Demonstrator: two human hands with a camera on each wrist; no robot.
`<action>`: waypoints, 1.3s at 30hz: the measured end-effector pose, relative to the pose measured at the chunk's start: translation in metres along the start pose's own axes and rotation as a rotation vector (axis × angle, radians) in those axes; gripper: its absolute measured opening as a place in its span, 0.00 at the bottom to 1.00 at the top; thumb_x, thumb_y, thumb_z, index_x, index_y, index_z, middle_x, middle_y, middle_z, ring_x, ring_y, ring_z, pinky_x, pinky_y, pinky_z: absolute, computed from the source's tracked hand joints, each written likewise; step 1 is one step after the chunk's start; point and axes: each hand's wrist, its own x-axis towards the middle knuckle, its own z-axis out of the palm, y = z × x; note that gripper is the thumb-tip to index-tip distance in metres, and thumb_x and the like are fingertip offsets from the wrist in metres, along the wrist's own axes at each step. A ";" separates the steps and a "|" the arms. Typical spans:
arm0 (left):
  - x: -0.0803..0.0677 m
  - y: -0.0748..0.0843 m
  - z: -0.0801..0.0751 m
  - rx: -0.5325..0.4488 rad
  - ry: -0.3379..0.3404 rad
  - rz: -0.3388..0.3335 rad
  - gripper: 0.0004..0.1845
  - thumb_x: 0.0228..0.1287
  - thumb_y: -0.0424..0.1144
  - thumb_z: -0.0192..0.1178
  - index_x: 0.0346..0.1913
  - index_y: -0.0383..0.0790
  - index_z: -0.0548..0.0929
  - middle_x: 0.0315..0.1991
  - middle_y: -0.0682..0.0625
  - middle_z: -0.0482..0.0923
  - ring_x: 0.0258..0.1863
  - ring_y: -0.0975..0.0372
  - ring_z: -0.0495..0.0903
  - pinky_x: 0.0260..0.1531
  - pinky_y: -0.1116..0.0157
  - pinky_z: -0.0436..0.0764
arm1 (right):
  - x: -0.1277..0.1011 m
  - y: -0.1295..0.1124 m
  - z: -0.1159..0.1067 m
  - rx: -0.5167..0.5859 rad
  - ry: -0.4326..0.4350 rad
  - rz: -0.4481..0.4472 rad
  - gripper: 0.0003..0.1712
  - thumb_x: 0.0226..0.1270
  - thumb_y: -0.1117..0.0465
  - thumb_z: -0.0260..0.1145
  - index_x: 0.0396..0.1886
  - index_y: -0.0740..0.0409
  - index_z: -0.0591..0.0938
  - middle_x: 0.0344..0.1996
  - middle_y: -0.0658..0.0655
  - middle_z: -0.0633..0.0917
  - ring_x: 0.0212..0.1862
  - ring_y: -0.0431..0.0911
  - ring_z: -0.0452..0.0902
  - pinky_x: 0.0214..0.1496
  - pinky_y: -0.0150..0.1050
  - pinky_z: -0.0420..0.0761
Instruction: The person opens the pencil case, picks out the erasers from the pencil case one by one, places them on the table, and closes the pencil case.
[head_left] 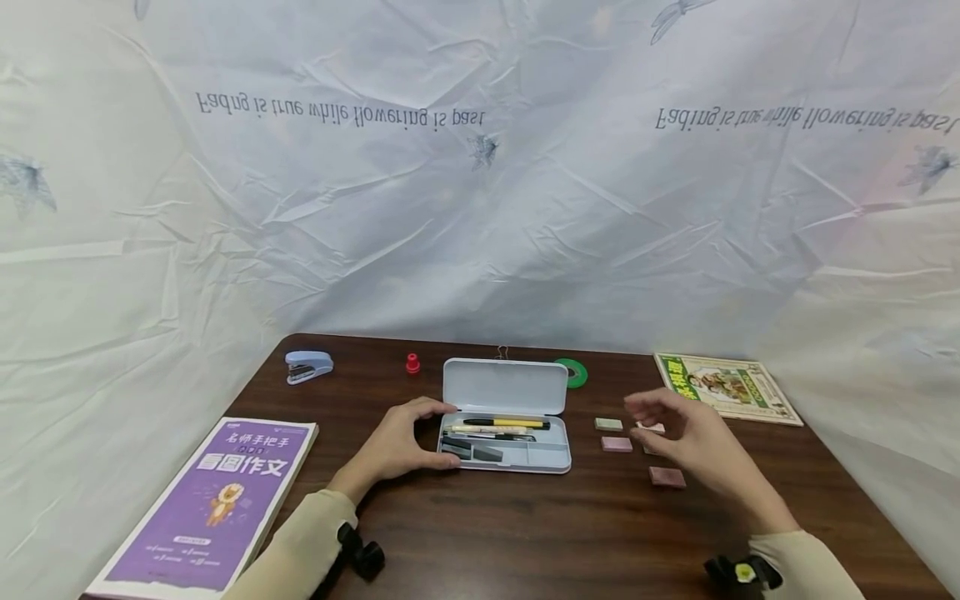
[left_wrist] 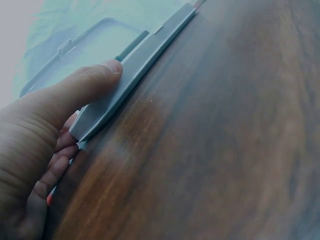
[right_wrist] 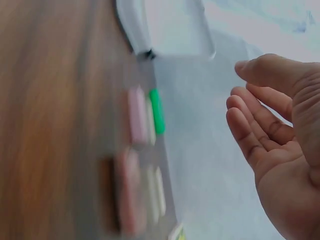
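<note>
Two bare hands reach over a dark bench (head_left: 465, 533), the left hand (head_left: 397, 442) gripping the left end of a pale case (head_left: 547, 457) between thumb and fingers. The right hand (head_left: 693, 433) hovers over the blocks, thumb and fingers spread apart with a gap between them, its palm bare in the right wrist view. The case sits mid-bench, lid (head_left: 504, 387) raised, with pens (head_left: 506, 422) in its rear compartment and dark grey pieces (head_left: 487, 454) in the front left one. Five small blocks lie right of it: a green block (head_left: 608, 424), a pink block (head_left: 617, 444), a reddish block (head_left: 667, 477) nearest the person, and two others partly hidden by the hand. Green tape (head_left: 581, 375) shows just beside the lid. Farther left are a red stamp (head_left: 412, 363) and a blue stapler (head_left: 307, 366); a purple book (head_left: 217, 500) and an illustrated book (head_left: 750, 390) lie at opposite sides.
</note>
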 end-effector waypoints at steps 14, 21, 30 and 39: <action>0.000 -0.001 -0.002 0.009 0.007 0.016 0.43 0.50 0.65 0.88 0.69 0.56 0.87 0.66 0.58 0.84 0.66 0.57 0.82 0.69 0.46 0.80 | 0.065 -0.052 0.051 0.205 -0.060 -0.139 0.23 0.73 0.68 0.79 0.65 0.58 0.87 0.57 0.63 0.90 0.56 0.61 0.89 0.58 0.38 0.89; 0.000 -0.001 -0.004 0.014 0.008 0.004 0.43 0.49 0.65 0.88 0.69 0.57 0.87 0.66 0.58 0.84 0.66 0.57 0.81 0.69 0.46 0.80 | 0.088 -0.075 0.074 0.268 -0.089 -0.205 0.21 0.74 0.68 0.78 0.65 0.57 0.87 0.58 0.64 0.89 0.57 0.63 0.88 0.61 0.45 0.89; 0.000 0.000 -0.003 -0.008 0.006 0.020 0.43 0.50 0.65 0.88 0.69 0.56 0.87 0.65 0.58 0.85 0.65 0.58 0.82 0.68 0.46 0.80 | 0.098 -0.087 0.107 0.228 -0.202 -0.226 0.21 0.75 0.66 0.78 0.65 0.60 0.87 0.56 0.64 0.89 0.54 0.54 0.89 0.61 0.48 0.88; 0.001 0.000 -0.001 -0.012 0.006 0.036 0.43 0.51 0.63 0.88 0.69 0.54 0.87 0.65 0.57 0.85 0.65 0.57 0.82 0.68 0.46 0.80 | 0.095 -0.073 0.140 0.069 -0.442 -0.187 0.11 0.73 0.68 0.78 0.52 0.61 0.91 0.44 0.55 0.92 0.43 0.38 0.88 0.48 0.35 0.89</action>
